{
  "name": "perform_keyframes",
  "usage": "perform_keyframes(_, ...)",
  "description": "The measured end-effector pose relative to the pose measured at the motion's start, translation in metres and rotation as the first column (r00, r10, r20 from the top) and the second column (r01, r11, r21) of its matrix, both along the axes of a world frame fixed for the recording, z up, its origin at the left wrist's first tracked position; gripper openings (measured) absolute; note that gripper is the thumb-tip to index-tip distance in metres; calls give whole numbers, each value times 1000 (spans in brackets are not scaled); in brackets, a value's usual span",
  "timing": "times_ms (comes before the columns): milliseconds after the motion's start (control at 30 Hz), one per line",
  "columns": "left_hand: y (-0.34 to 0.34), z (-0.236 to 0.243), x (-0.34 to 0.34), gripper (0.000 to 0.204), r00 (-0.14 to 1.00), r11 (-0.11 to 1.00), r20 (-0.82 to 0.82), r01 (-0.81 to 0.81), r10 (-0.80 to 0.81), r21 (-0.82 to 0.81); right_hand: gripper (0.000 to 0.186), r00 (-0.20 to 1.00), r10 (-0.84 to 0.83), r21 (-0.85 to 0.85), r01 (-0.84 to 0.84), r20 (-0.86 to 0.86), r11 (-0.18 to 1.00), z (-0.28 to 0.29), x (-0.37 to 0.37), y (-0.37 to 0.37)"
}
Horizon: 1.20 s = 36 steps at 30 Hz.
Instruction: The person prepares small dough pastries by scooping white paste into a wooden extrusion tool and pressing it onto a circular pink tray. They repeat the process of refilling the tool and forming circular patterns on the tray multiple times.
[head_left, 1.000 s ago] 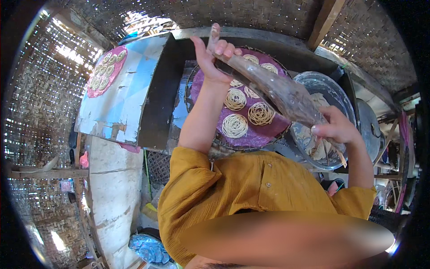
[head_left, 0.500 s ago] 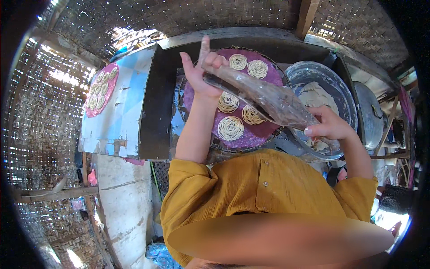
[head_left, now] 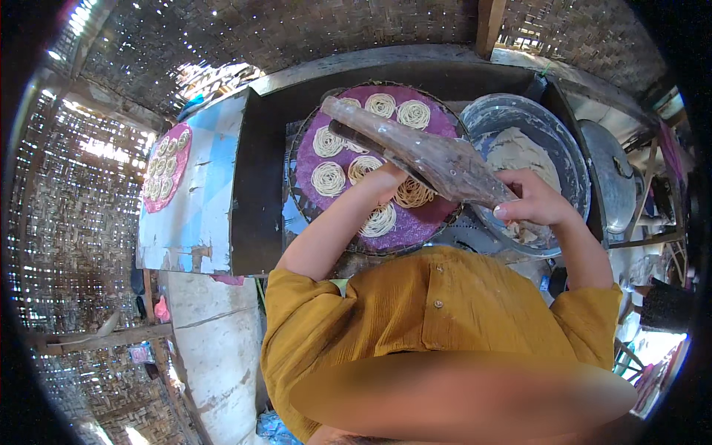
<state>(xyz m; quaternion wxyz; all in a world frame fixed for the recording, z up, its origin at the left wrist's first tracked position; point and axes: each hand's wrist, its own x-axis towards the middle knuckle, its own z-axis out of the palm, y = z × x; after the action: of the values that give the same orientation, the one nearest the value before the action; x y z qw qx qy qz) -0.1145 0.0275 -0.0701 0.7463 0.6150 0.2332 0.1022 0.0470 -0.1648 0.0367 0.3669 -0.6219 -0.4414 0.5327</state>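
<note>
A long, flour-smeared wooden press (head_left: pixel 423 144) of two stacked pieces slants over the round tray. My right hand (head_left: pixel 538 199) is closed round its near right end, beside the dough basin. My left hand (head_left: pixel 391 180) reaches beneath the press at its middle; the press hides its fingers. Below lies a purple sheet (head_left: pixel 311 159) on a round woven tray (head_left: pixel 291 178), bearing several coiled nests of thin pale dough strands (head_left: pixel 328 179). One darker-looking nest (head_left: pixel 413 194) sits in shadow right under the press, close to my left hand.
To the right stands a large grey basin (head_left: pixel 489 111) with pale dough (head_left: pixel 523 152); a metal pot (head_left: pixel 604 178) is beyond it. At left, a pink sheet of nests (head_left: pixel 165 167) lies on a blue-white board (head_left: pixel 196 215). A dark raised edge (head_left: pixel 252 178) borders the work surface.
My left hand has come down from the press's far end to beneath its middle. The press's upper end has shifted left and down; my right hand keeps its hold.
</note>
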Motion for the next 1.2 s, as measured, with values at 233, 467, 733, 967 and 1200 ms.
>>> perform_keyframes(233,19,-15,-1,47,975,988,-159,155,-153,-2,56,992,-123,54,123,-5,991,-9,6,1)
perform_keyframes(467,31,1,-2,66,928,238,-305,253,214,938,48,978,-205,122,210,-49,970,-6,15,-4)
perform_keyframes(733,73,124,44,72,497,898,813,134,304,-418,56,990,-7,51,15,-139,999,-11,30,12)
perform_keyframes(967,107,63,81,69,524,812,764,209,377,-544,56,998,-70,-192,69,6,979,-18,60,39)
perform_keyframes(1200,115,33,73,60,499,744,745,258,444,-616,49,994,-3,-196,25,111,980,-21,46,44)
